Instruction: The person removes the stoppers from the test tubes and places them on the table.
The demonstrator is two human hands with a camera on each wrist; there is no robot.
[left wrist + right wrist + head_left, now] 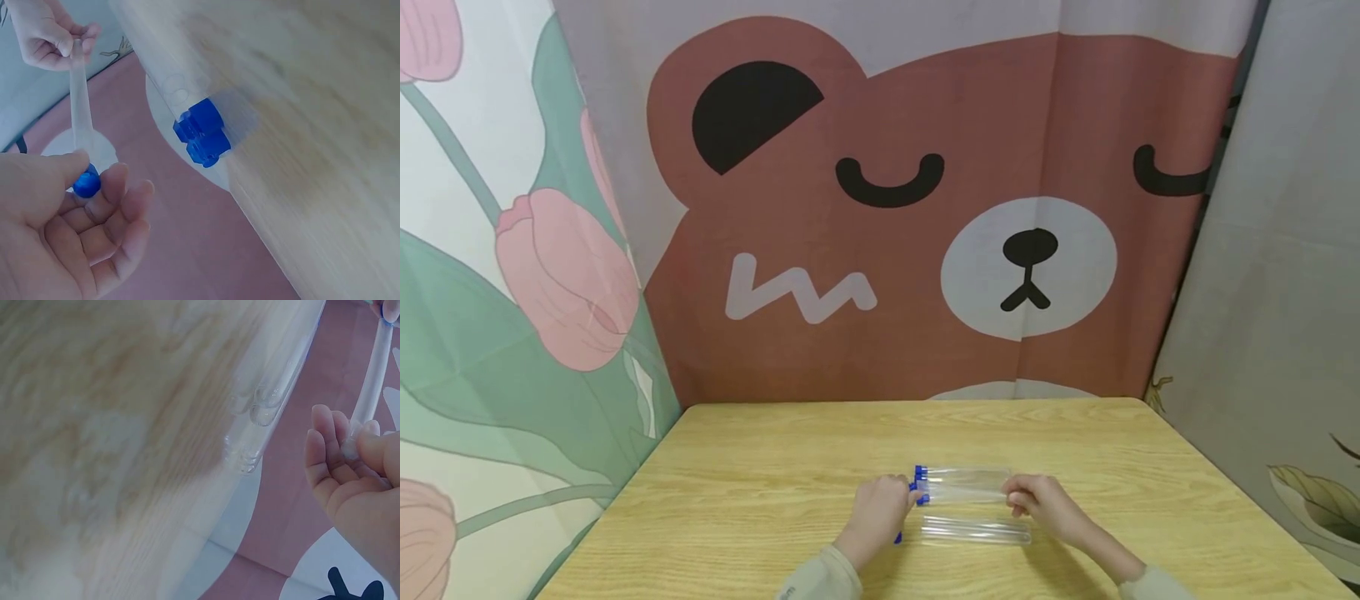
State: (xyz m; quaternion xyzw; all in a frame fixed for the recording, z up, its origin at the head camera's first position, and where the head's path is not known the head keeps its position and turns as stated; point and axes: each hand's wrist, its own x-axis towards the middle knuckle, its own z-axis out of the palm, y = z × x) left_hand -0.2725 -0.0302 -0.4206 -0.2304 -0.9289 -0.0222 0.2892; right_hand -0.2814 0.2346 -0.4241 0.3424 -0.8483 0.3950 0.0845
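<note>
A clear test tube (81, 103) with a blue cap (87, 185) is held lengthwise between both hands. My left hand (880, 510) pinches the capped end between thumb and index finger, its other fingers loosely curled. At the far end, my right hand (1045, 502) pinches the rounded tip of the tube. Behind the hands lie capped test tubes (966, 473) side by side, their blue caps toward the left. Nearer to me, several clear tubes (976, 530) without visible caps lie together between the two wrists.
A loose-looking blue cap (898, 538) shows beside the left hand, partly hidden by it. Everything lies on a wood-grain table (760, 467). A curtain with a bear print (910, 350) hangs behind the table, with printed cloths at both sides.
</note>
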